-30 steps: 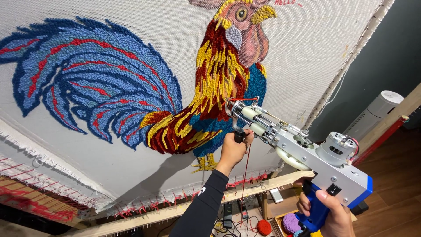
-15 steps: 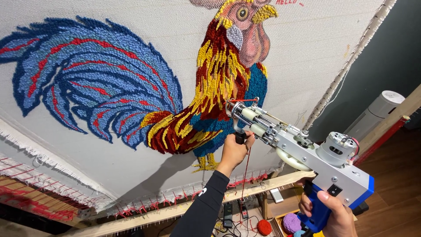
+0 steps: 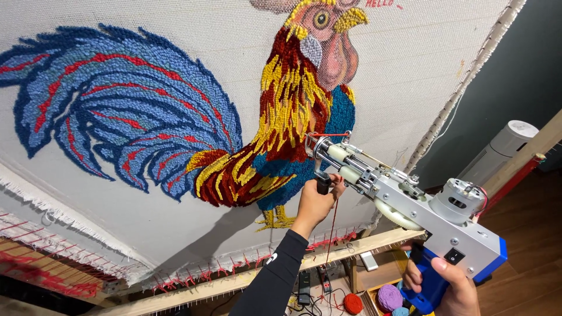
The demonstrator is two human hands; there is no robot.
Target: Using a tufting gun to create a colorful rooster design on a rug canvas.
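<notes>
A grey and blue tufting gun (image 3: 421,212) points at a stretched white cloth (image 3: 146,234) bearing a tufted rooster (image 3: 281,129) in blue, red and yellow yarn. My left hand (image 3: 316,202), in a black sleeve, grips the gun's black front handle just below its tip. Low at the right, my right hand (image 3: 448,287) wraps the blue rear grip. The gun's needle end touches the cloth at the rooster's blue belly. A red yarn strand (image 3: 332,225) hangs down from the front of the gun.
A wooden frame bar (image 3: 246,278) with red-tipped tack strips edges the cloth below. Yarn balls in purple (image 3: 390,297) and red (image 3: 352,304) lie on the floor beneath. A white cylindrical appliance (image 3: 503,146) stands at the right by a dark wall.
</notes>
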